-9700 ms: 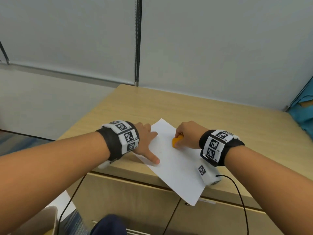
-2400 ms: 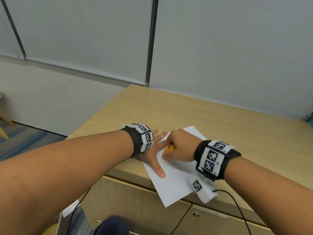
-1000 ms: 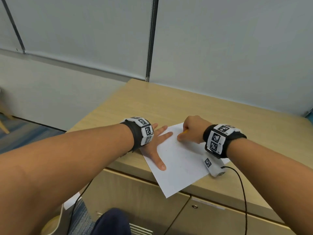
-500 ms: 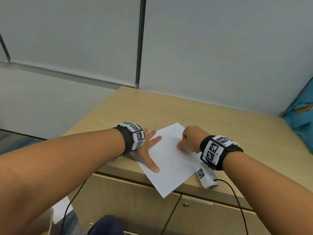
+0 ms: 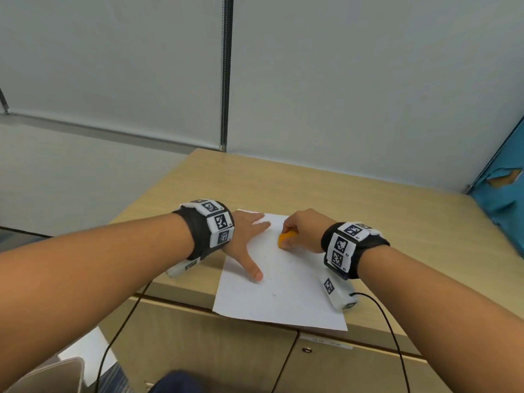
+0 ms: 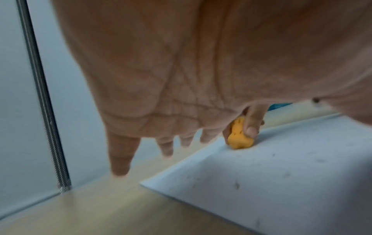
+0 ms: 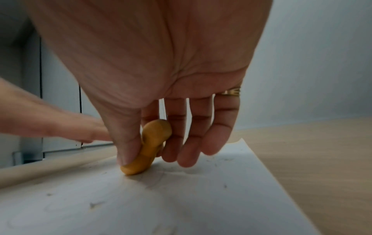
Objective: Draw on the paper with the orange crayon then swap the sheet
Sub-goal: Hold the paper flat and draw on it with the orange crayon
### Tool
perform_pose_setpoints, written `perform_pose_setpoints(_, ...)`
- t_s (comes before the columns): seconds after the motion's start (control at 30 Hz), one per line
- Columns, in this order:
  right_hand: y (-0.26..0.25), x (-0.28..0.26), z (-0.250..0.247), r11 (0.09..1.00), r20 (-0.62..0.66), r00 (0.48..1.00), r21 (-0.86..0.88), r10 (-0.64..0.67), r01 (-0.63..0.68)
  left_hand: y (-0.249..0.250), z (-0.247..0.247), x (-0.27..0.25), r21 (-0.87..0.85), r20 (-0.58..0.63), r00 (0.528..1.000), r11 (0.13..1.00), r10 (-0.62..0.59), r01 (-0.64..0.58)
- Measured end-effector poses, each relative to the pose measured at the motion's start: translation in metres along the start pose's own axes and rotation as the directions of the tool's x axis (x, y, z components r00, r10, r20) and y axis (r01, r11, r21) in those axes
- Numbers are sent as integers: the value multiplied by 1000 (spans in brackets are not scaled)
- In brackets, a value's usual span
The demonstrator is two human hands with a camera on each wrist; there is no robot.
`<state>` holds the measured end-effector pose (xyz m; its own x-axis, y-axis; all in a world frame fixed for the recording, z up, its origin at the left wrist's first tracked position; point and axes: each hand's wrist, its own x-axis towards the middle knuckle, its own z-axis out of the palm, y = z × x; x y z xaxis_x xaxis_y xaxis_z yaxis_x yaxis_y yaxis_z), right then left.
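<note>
**Operator:** While the right hand [image 5: 304,231] pinches the orange crayon [image 5: 285,240] between thumb and curled fingers, its low end rests on the paper [image 5: 283,293], toward the far part of the sheet; I want that tip pressed down evenly, since the marks I can see from the right wrist look faint and scattered.

**Partner:** And the left hand [image 5: 246,242]; is it doing its job?

**Operator:** It lies flat and spread on the left side of the sheet, thumb stretched toward me, gripping nothing; it pins the paper to the counter [image 5: 368,211]; I judge that hold matters, because the near edge of the sheet overhangs the counter's front and could slide or flap under a hard stroke.

**Partner:** So how would you draw well from here?

**Operator:** Short strokes pulled toward the pinned side rather than away from it; firm pressure, but not so much that the stubby crayon rolls out of the pinch; keep the flat palm close to the drawing spot so the paper stays taut between the two hands.

**Partner:** And the swap?

**Operator:** Not yet, by my reading; the lines are too pale to count as a drawing; I see no spare sheet in any view.
</note>
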<state>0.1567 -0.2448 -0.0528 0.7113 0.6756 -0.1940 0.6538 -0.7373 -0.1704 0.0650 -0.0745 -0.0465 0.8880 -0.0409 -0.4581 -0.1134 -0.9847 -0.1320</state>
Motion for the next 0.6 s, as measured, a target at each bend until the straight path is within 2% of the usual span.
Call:
perform_pose_setpoints(0.17, -4, 7, 2, 1000, -28, 1000, -8, -2, 2, -11, 17, 37, -9, 26, 997, 998, 67, -67)
perform_pose_setpoints(0.33, -39, -1, 24, 992, -41, 992, 4, -123, 123, -15, 27, 52, -33, 69, 993, 995, 94, -92)
perform_pose_setpoints(0.5, -14, 24, 2, 995, -136, 990, -85, 45, -57, -16, 27, 55, -34, 62, 996, 998, 63, -61)
perform_pose_setpoints(0.53, -19, 22, 5, 995, -130, 991, -86, 28, -39, -16, 26, 55, -17, 73, 996, 998, 60, -59)
perform_pose_setpoints(0.6, -38, 13, 18, 995, -49, 995, -59, -81, 78, -16, 25, 59, 10, 108, 992, 998, 62, -64)
